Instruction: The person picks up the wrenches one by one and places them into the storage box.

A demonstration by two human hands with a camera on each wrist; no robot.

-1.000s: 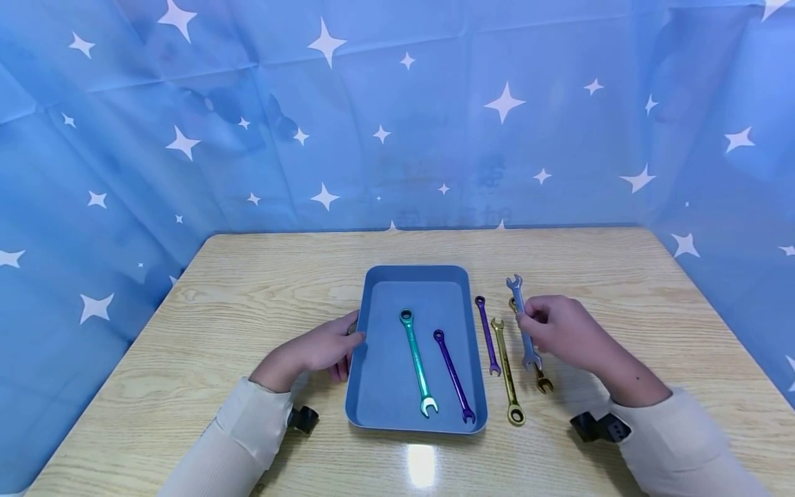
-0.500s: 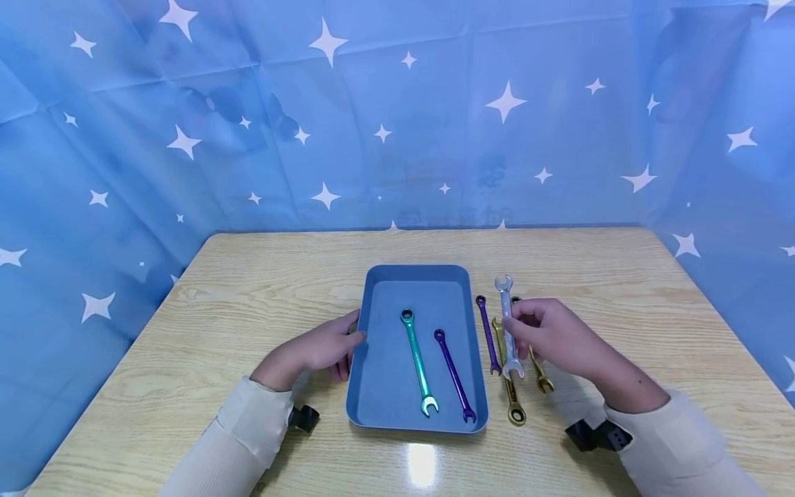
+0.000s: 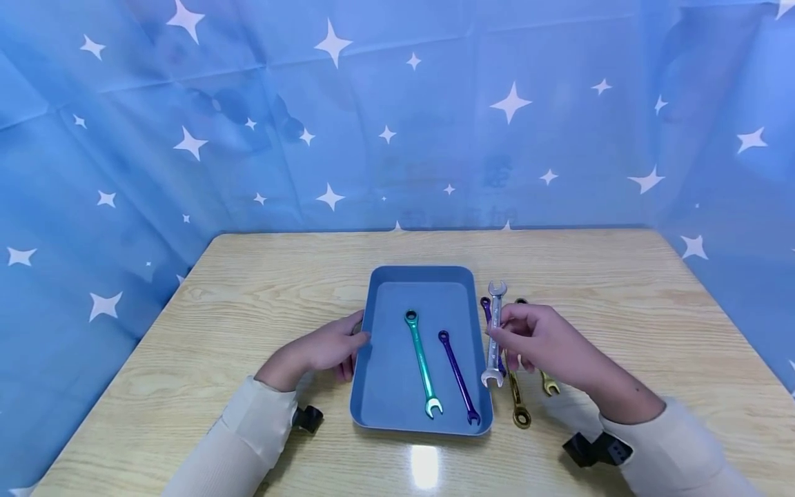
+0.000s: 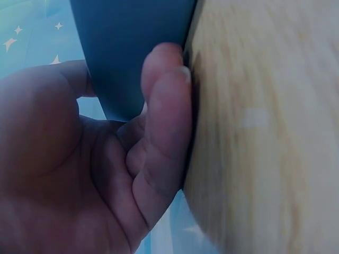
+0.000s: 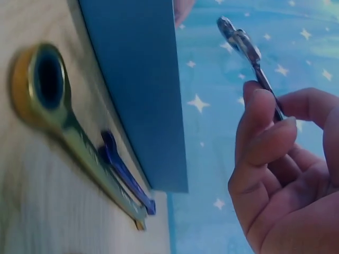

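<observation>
In the head view a silver double open-end wrench [image 3: 494, 335] is lifted over the right rim of a blue tray [image 3: 422, 429]. My right hand [image 3: 546, 342] pinches its shank between thumb and fingers; the right wrist view has the same wrench [image 5: 244, 45] raised above the table. My left hand [image 3: 326, 348] grips the tray's left side, thumb over the rim and fingers against the outer wall [image 4: 124, 47]. Inside the tray lie a green combination wrench [image 3: 422, 362] and a purple combination wrench [image 3: 458, 376], apart from each other.
Right of the tray, a gold wrench [image 3: 517, 397] and another purple wrench [image 3: 486, 307] lie on the wooden table [image 3: 279, 276]. A second gold wrench [image 3: 549, 384] is partly hidden under my right hand. A blue star-patterned cloth [image 3: 397, 90] hangs behind.
My right hand has lifted the silver wrench off the others and carried it left to the tray's right edge. The left hand has stayed on the tray.
</observation>
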